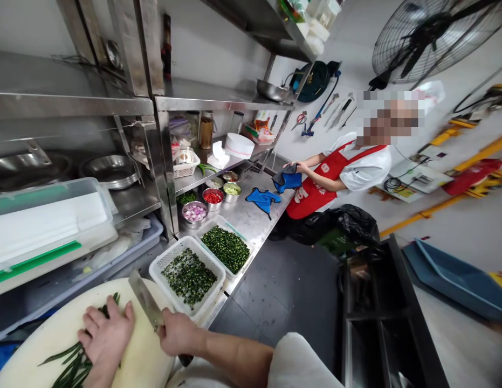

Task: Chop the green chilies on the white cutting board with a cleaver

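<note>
My left hand (107, 328) lies over a bunch of long green beans (75, 364) on the round, pale cutting board (148, 353), fingers somewhat spread and bent over the beans. Bean ends poke out beyond the fingertips and below the palm. In my right hand (180, 334) is a kitchen knife (143, 296), my fingers wrapped round its dark handle. Its broad blade points up and away over the board, apart from the beans. Just beyond the board, a white perforated basket (156, 268) holds chopped green pieces; a second white container (251, 249) behind it holds more.
Metal bowls of chopped purple onion (194, 213), red pepper (212, 198) and pale green pieces (232, 189) stand farther along the counter. A co-worker in a red apron (315, 183) handles a blue cloth (289, 180). Steel shelves (222, 102) rise at left; floor bins (380, 323) stand right.
</note>
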A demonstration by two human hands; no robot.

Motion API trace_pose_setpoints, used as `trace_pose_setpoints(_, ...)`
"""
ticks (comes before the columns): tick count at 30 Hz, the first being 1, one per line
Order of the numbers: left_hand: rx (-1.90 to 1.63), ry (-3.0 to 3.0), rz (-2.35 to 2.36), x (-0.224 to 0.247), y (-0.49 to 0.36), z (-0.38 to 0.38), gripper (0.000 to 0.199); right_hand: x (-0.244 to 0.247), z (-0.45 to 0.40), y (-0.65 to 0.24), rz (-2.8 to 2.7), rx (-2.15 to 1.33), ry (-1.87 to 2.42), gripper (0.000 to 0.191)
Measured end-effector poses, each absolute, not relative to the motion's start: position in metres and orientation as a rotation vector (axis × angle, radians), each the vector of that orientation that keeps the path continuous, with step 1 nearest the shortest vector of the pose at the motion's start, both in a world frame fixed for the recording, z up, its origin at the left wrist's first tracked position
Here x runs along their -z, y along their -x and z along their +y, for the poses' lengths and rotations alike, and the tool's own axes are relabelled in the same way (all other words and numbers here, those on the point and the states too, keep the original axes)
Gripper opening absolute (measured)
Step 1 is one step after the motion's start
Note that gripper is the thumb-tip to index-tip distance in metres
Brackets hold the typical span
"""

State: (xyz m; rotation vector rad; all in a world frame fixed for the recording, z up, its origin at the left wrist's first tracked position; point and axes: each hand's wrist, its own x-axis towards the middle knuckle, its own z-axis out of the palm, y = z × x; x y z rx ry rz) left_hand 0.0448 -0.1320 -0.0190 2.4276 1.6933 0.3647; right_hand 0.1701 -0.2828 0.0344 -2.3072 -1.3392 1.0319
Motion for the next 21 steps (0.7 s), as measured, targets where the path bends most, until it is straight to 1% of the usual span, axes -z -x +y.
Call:
trace_pose_setpoints(2,-0.46,-2.537,1.646,0.021,-0.037,-0.135,0.072,-0.04,-0.283,-0.178,-1.368,-1.022,2.29,0.042)
trace_pose_setpoints(4,-0.399,-2.616,1.538,0.026,-0.026,-0.129,0.069,-0.045,-0.282,-0.187,-1.416,-0.986,2.295,0.038)
trace_pose_setpoints(7,-0.286,-2.665,1.338,0.033,-0.006,-0.112,0.07,-0.048,-0.278,-0.198,-1.519,-0.937,2.325,0.039)
trace_pose_setpoints(9,-0.272,-2.684,1.184,0.037,0.006,-0.1,0.074,-0.049,-0.275,-0.202,-1.587,-0.915,2.329,0.041)
trace_pose_setpoints(11,-0.32,-2.708,1.13,0.039,0.016,-0.094,0.084,-0.049,-0.273,-0.203,-1.634,-0.903,2.318,0.043)
trace_pose_setpoints(13,-0.378,-2.724,1.194,0.042,0.02,-0.095,0.099,-0.049,-0.272,-0.202,-1.664,-0.897,2.297,0.043)
trace_pose_setpoints(15,-0.374,-2.716,1.279,0.044,0.02,-0.1,0.104,-0.049,-0.271,-0.199,-1.687,-0.899,2.282,0.043)
trace_pose_setpoints(19,-0.307,-2.729,1.203,0.045,0.017,-0.108,0.092,-0.047,-0.264,-0.194,-1.702,-0.886,2.294,0.042)
trace_pose_setpoints(21,-0.315,-2.757,1.124,0.044,0.021,-0.105,0.091,-0.044,-0.259,-0.195,-1.695,-0.869,2.31,0.042)
